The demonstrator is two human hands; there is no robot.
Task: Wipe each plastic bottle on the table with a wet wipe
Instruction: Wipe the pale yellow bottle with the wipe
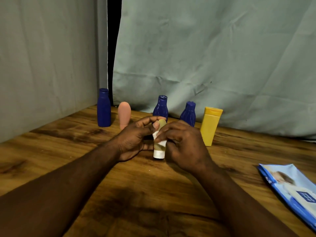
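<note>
A small olive tube bottle (162, 123) with a white cap stands cap-down on the wooden table (68, 151) between my hands. My left hand (135, 139) grips it from the left, thumb near its top. My right hand (183, 144) presses a white wet wipe (159, 140) against the bottle's middle, fingers curled round the wipe. Behind stand a tall blue bottle (103, 108), a pink tube bottle (124, 115), two ribbed blue bottles (160, 106) (188, 113) and a yellow bottle (210, 125).
A blue wet-wipe pack (290, 190) lies flat at the table's right front edge. Grey-green cloth (205, 57) hangs behind the table and along the left side, with a dark gap near the tall blue bottle.
</note>
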